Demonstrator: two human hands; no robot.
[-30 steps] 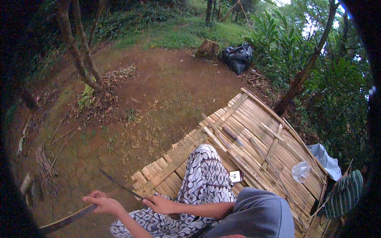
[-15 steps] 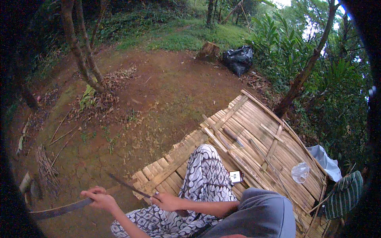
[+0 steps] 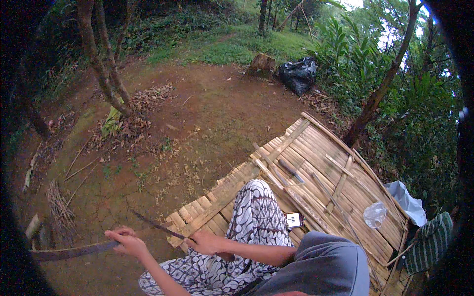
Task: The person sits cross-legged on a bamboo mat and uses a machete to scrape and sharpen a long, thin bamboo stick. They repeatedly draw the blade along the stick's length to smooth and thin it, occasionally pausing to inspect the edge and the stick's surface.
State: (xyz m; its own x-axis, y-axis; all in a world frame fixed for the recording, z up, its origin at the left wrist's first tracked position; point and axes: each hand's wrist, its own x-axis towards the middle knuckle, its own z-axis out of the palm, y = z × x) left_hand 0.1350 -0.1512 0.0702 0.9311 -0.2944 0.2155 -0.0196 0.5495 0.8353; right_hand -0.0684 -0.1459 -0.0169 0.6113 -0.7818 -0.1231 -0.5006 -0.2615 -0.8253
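A long, flat, dark strip (image 3: 74,252), which looks like split bamboo, runs from my left hand (image 3: 128,243) out to the left in a gentle curve. My left fingers are closed on its near end, with the thumb side up. My right hand (image 3: 207,243), in front of my bent knee, is wrapped round a knife (image 3: 157,226). Its narrow dark blade points up and left, past the space between the hands. Part of the brown handle shows below my right wrist. Whether the blade touches the strip, I cannot tell.
I sit on a bamboo platform (image 3: 232,207). On it lie another knife (image 3: 291,170), a small white-and-black box (image 3: 295,220), a clear plastic bag (image 3: 375,215) and loose sticks. A twig bundle (image 3: 60,209) lies on the ground at left; a black bag (image 3: 298,75) stands beyond.
My left hand has shifted slightly right, and the strip lies a little flatter. My right hand and the knife have moved only a little, leftward and up.
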